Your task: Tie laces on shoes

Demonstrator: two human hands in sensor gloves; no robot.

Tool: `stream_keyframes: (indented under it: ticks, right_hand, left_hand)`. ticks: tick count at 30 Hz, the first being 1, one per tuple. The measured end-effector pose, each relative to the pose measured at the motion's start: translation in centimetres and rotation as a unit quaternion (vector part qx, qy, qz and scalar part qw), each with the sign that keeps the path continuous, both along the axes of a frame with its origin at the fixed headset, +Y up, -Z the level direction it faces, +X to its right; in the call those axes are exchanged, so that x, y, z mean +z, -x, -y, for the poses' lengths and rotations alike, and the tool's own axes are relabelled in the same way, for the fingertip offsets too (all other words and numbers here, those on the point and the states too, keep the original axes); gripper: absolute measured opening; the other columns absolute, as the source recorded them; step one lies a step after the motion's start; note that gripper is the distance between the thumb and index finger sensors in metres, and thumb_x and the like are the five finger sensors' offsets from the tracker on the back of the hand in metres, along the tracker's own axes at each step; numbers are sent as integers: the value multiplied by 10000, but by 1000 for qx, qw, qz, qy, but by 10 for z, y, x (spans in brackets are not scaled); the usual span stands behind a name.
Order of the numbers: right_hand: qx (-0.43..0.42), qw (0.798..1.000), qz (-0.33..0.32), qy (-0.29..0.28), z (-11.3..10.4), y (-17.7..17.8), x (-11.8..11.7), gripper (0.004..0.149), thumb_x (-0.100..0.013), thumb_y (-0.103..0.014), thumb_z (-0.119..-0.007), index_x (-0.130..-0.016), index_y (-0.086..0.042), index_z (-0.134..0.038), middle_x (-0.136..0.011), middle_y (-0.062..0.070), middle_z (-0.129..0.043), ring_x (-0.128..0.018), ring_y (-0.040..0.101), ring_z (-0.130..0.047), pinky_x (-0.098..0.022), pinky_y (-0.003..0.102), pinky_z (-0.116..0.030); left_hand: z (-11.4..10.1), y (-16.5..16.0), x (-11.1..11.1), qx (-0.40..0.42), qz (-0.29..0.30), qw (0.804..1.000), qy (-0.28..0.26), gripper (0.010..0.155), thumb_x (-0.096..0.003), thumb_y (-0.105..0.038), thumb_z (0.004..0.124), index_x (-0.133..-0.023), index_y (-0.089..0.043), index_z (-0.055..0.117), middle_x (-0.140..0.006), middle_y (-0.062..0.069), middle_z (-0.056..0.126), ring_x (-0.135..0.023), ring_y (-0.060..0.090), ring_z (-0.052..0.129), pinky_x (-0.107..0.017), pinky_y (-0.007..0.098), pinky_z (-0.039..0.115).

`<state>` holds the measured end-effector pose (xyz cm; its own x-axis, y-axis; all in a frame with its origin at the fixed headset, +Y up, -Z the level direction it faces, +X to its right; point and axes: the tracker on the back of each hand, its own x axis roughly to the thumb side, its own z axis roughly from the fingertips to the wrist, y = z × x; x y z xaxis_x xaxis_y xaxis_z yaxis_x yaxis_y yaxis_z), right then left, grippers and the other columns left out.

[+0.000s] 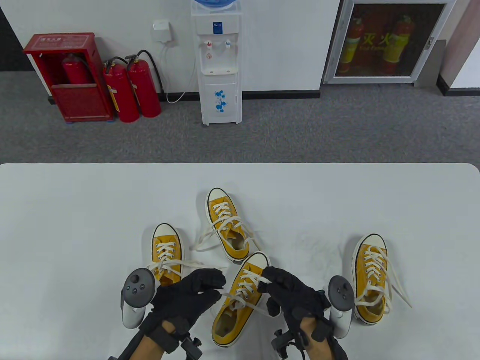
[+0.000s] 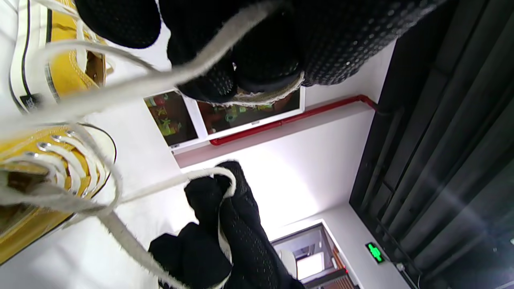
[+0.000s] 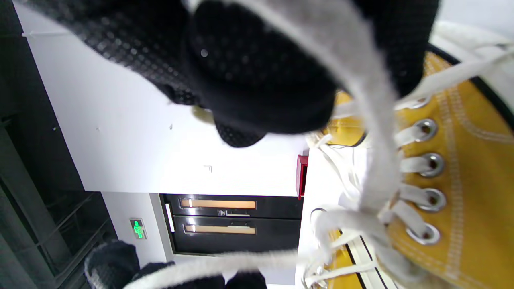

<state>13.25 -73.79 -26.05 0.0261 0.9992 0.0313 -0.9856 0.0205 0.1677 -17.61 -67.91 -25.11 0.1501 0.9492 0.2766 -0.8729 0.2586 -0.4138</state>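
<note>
Several yellow canvas shoes with white laces lie on the white table [image 1: 75, 210]. The near middle shoe [image 1: 240, 300] lies between my hands. My left hand [image 1: 210, 288] pinches one white lace end [image 1: 228, 295] to the shoe's left. My right hand [image 1: 268, 283] pinches the other lace end [image 1: 264, 279] over the shoe's eyelets. In the left wrist view my fingers [image 2: 241, 76] grip the lace [image 2: 132, 86], and the right hand [image 2: 225, 208] shows below with its lace. In the right wrist view the lace [image 3: 361, 100] runs from my fingers [image 3: 261, 80] down to the shoe [image 3: 453, 192].
A shoe [image 1: 167, 255] stands just behind my left hand, its laces loose. Another [image 1: 227, 225] lies behind the middle shoe with laces spread on the table. A fourth [image 1: 371, 277] stands to the right of my right hand. A water dispenser and fire extinguishers stand beyond the table.
</note>
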Motion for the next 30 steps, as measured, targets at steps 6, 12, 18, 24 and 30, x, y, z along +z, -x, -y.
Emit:
stream_keyframes:
  ticks: [6, 12, 18, 24, 30]
  right_hand:
    - [-1, 1000, -26, -15, -3, 12, 2, 477, -458, -262, -844, -932, -233, -794, -894, 44, -887, -258, 79, -1010, -428, 446, -840]
    - [6, 997, -75, -34, -6, 25, 3, 542, -448, -225, -841, -977, -243, -726, -966, 38, -813, -325, 115, -1003, -480, 472, -802]
    - [51, 992, -106, -49, -8, 37, 4, 597, -437, -210, -852, -1006, -233, -676, -1002, 52, -763, -377, 140, -993, -514, 494, -772]
    - [149, 979, -127, -62, -9, 49, 6, 685, -420, -240, -902, -1038, -224, -608, -1048, 74, -678, -395, 142, -982, -518, 497, -762]
    - [217, 965, -116, -85, -10, 59, 9, 632, -406, -224, -922, -997, -210, -699, -981, 82, -784, -344, 141, -992, -487, 490, -782]
  left_hand:
    - [1, -14, 4, -1, 48, 999, 3, 482, -504, -372, 809, -978, -354, 722, -803, -54, 932, -820, 291, 979, -676, 628, 709]
    - [1, -30, 10, 8, 94, 995, 12, 483, -508, -375, 796, -984, -352, 713, -809, -53, 927, -812, 283, 990, -673, 621, 718]
    - [2, -40, 13, 23, 132, 991, 27, 481, -513, -380, 787, -987, -356, 708, -812, -56, 922, -805, 278, 993, -666, 608, 731]
    - [0, -45, 16, 62, 162, 984, 44, 482, -519, -383, 780, -994, -356, 699, -821, -60, 914, -808, 271, 994, -666, 599, 738]
    - [-3, -43, 16, 97, 175, 979, 51, 484, -521, -385, 777, -997, -360, 693, -828, -62, 909, -814, 270, 991, -674, 595, 735]
